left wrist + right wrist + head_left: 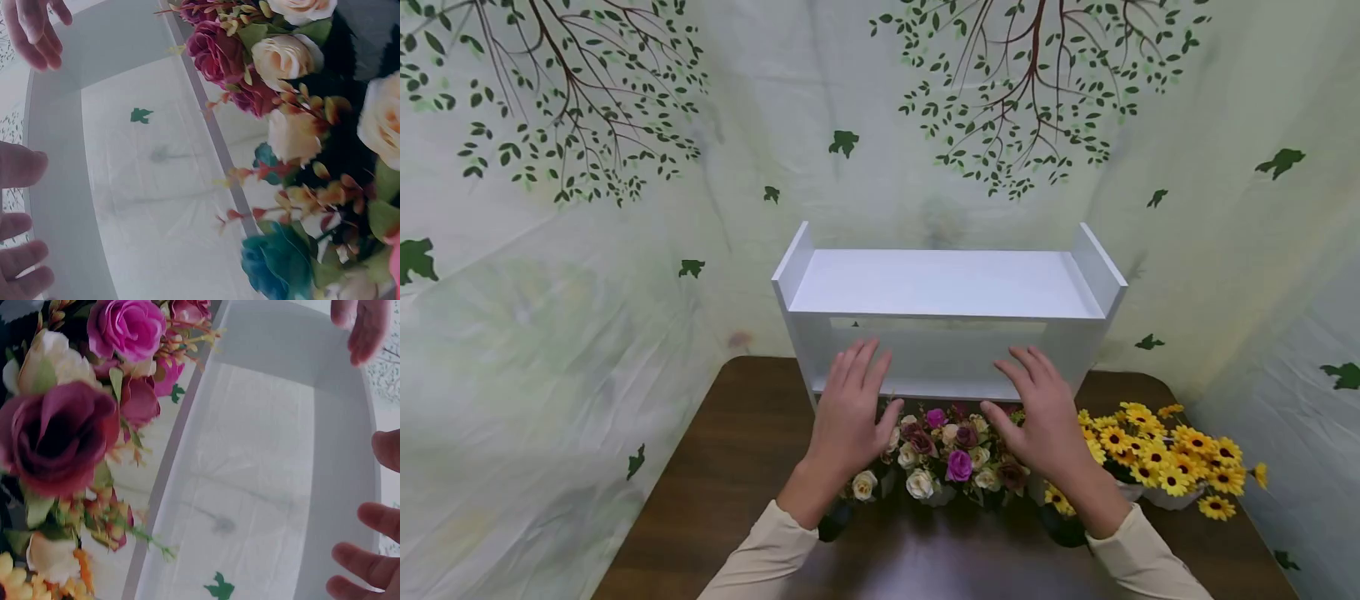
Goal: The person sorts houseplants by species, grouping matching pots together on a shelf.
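Right now my left hand (848, 408) and my right hand (1045, 412) hover side by side above the bouquet of roses (943, 454), fingers straight and spread, palms down, neither one holding anything. Both hands are raised in front of the white shelf unit (947, 287), whose lower opening lies just past my fingertips at about 12 o'clock; from the head view I cannot tell whether the fingers touch its front edge or only float near it. My left wrist view shows the fingers (25, 169) of that hand close to the pale frame of the shelf unit (56, 206) without clear contact, and the right wrist view shows the same for the fingers (375, 519) of my right hand beside the frame (337, 487).

The roses (cream, magenta and dark maroon blooms mixed with green leaves) sit on the dark wooden table (730, 467) between my wrists, just in front of the shelf unit's base. At roughly 3 o'clock from the roses stands a bunch of yellow sunflowers (1165, 454) in a white pot, touching or nearly touching the roses' right edge. The shelf unit stands upright at the far edge of the table, its top board bare, against a pale backdrop (550, 292) printed with brown branches and green leaves. My cream sleeves (760, 554) reach in from 6 o'clock.
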`<action>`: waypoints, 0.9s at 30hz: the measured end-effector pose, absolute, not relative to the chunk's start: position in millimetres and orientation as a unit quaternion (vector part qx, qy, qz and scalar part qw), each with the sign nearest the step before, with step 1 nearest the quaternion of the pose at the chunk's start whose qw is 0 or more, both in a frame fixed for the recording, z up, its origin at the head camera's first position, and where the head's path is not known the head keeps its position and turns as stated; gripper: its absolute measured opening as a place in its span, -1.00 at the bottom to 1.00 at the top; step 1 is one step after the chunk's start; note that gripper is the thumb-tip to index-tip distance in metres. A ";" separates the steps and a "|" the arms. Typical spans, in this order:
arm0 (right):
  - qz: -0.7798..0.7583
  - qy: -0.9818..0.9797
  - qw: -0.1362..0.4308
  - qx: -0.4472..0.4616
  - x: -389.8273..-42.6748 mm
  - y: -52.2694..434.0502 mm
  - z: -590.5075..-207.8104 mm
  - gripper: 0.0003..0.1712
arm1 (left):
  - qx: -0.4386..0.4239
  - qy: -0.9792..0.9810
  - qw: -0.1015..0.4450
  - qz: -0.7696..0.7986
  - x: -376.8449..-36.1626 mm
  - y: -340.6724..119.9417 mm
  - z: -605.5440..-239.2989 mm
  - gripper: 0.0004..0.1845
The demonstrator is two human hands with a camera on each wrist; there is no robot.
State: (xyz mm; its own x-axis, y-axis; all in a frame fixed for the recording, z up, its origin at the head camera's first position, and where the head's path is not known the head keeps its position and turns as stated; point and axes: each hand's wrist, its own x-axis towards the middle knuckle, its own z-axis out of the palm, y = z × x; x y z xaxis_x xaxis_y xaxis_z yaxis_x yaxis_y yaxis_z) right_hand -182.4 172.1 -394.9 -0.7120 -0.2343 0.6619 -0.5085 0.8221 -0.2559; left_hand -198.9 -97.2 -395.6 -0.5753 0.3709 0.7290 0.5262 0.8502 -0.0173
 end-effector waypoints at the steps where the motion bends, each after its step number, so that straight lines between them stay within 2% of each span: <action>1: 0.221 -0.894 0.328 0.212 -182.0 174.8 -394.2 -0.31 | -0.263 -0.876 0.388 -0.113 -199.1 -99.3 -395.3 -0.30; 6: 0.246 -0.882 0.340 0.215 -175.0 193.2 -391.1 -0.40 | -0.283 -0.859 0.390 -0.174 -197.1 -112.7 -392.4 -0.44; 11: 0.253 -0.883 0.344 0.195 -162.3 221.3 -388.9 -0.42 | -0.265 -0.855 0.385 -0.225 -197.8 -133.6 -387.6 -0.50; 19: 0.257 -0.900 0.331 0.116 -139.6 278.7 -395.5 -0.49 | -0.159 -0.840 0.384 -0.349 -219.9 -169.4 -379.2 -0.59; 27: 0.248 -0.902 0.346 0.064 -126.9 332.2 -415.1 -0.59 | -0.060 -0.836 0.335 -0.431 -236.0 -187.6 -364.7 -0.62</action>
